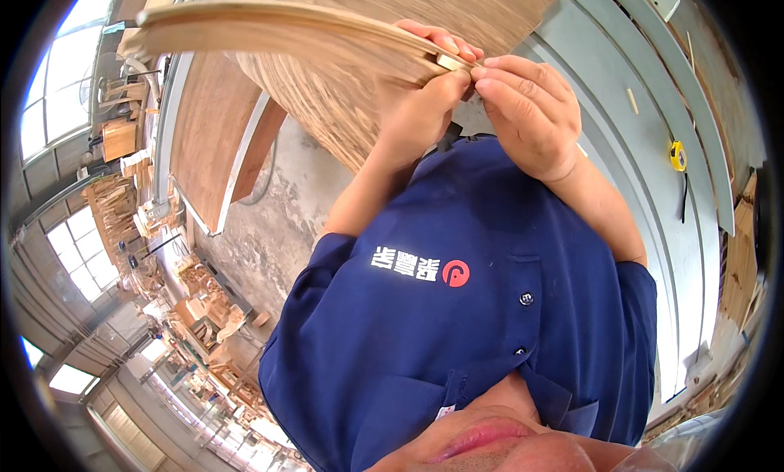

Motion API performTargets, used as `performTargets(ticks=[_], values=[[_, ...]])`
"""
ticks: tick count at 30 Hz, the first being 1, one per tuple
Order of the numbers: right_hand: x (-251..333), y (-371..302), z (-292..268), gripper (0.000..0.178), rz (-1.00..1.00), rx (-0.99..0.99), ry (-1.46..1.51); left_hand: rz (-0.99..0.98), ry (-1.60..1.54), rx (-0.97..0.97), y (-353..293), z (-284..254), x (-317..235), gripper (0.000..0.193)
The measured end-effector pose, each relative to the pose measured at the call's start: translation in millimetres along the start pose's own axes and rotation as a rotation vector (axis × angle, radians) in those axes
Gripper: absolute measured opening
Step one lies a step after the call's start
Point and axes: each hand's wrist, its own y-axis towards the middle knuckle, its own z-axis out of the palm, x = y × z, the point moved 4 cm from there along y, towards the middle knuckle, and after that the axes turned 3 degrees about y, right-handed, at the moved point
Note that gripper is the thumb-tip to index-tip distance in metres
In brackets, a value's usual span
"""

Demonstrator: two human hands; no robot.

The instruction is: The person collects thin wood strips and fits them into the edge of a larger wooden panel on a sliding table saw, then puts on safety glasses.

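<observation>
My left hand [423, 104] is wrapped round one end of a long, slightly curved wooden piece [278, 33], thumb on the near side and fingertips over the far side. The piece reaches out to the upper left, and its far part is blurred. At the gripped end a small pale wooden bit [449, 62] shows in what looks like a slot. My right hand [532, 104] is closed at that same end, thumb and forefinger pinched together against its tip. Whatever lies between those right fingertips is too small to make out.
Beneath my hands is a large wood-grained panel [318, 104]. A grey slatted surface [608, 88] on the right bears a yellow tape measure [678, 156] and a small wooden stick [632, 101]. On the left, a brown board [214, 129] stands near stacked wooden parts [208, 309].
</observation>
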Motion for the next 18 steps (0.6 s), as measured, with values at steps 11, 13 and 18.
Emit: performTargets(ticks=[11, 13, 18], values=[[-4.5, -15.7, 5.4, 0.021, 0.469, 0.089, 0.109, -0.198, -0.234, -0.096, -4.3, -14.2, 31.1, 0.039], [-7.0, -19.3, 4.1, 0.02, 0.512, 0.092, 0.121, -0.218, -0.244, -0.097, -2.8, -13.5, 35.6, 0.037], [-9.9, -23.1, 1.0, 0.017, 0.598, 0.124, 0.145, -0.287, -0.204, -0.065, -4.4, -20.6, 47.6, 0.037]])
